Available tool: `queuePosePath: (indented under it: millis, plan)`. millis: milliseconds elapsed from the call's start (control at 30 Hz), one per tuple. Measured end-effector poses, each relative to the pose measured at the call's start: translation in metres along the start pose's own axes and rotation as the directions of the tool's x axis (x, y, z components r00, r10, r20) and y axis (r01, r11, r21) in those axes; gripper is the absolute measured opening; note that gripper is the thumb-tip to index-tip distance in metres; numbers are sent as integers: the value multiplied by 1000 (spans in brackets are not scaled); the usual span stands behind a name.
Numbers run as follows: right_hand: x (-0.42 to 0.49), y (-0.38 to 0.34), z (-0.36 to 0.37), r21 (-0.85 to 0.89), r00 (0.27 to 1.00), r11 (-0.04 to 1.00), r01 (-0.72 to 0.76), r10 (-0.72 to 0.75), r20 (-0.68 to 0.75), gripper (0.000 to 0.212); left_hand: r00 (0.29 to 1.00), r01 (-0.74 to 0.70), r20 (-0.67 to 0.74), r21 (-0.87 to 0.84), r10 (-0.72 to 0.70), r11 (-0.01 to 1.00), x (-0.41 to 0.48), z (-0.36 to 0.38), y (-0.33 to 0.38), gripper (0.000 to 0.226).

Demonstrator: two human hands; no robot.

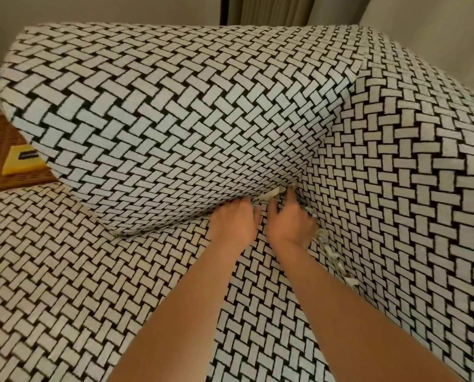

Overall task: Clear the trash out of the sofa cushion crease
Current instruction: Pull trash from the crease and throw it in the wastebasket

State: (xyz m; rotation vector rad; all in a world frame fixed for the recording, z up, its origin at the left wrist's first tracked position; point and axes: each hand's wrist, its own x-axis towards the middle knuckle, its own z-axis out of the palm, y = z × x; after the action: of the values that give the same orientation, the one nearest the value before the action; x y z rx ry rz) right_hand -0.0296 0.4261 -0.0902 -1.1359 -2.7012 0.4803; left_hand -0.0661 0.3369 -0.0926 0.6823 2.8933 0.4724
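Pale, crumpled paper scraps (338, 261) lie strung along the crease (330, 250) where the sofa's seat cushion (258, 288) meets its armrest (395, 216), half wedged into the black-and-white basketweave fabric. A larger whitish wad (271, 193) sits at the far corner, tucked under the lower edge of the back cushion (161, 119).
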Motion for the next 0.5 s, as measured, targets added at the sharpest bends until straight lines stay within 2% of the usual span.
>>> queuePosePath:
  millis: [367,500]
  plan:
    - [12,-1,8,70,999,997,-38,36,28,42,973,40,231,-136,-8,990,23,-4,-6,44]
    - [15,-2,11,98,999,994,-45,42,25,30,958,71,286,-155,-24,985,28,-5,-5,47]
